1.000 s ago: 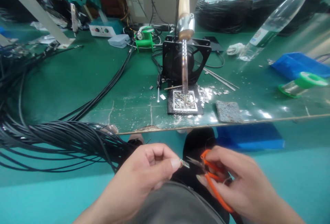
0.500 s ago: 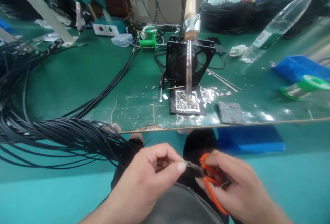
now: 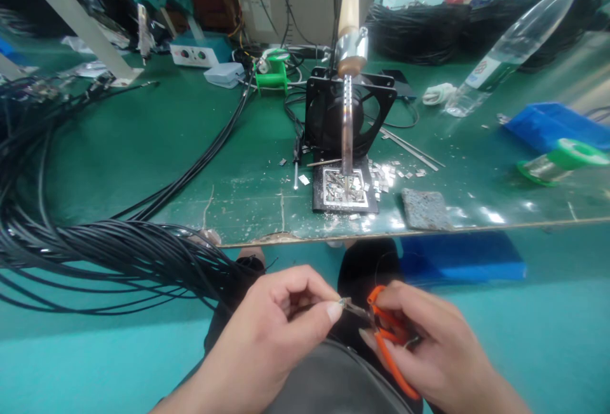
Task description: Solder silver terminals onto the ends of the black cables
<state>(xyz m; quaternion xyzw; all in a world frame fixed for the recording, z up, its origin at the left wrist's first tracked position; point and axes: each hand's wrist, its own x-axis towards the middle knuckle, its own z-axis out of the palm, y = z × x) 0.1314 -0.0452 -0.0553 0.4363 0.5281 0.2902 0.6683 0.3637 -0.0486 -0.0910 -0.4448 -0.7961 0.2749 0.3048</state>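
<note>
Above my lap, in front of the bench edge, my left hand (image 3: 286, 331) is closed, thumb and forefinger pinching a tiny part (image 3: 342, 303) too small to name. My right hand (image 3: 429, 338) wraps round the orange handles of a pair of pliers (image 3: 393, 360). Their narrow metal jaws point left and meet the part at my left fingertips. Whether the jaws are fully closed on it, I cannot tell. Beyond both hands, a soldering iron (image 3: 347, 125) with a wooden handle hangs tip down over a small tray (image 3: 325, 188) of metal bits.
A black fan (image 3: 317, 109) stands behind the iron. Black cables (image 3: 143, 255) hang over the bench edge at left. A grey block (image 3: 426, 209), a solder spool (image 3: 548, 166), a blue bin (image 3: 553, 125) and a plastic bottle (image 3: 519, 46) are at right. Another blue bin (image 3: 462, 256) sits below the bench.
The view has shifted very slightly. Both hands keep nearly the same pose, with the pliers still at the left fingertips.
</note>
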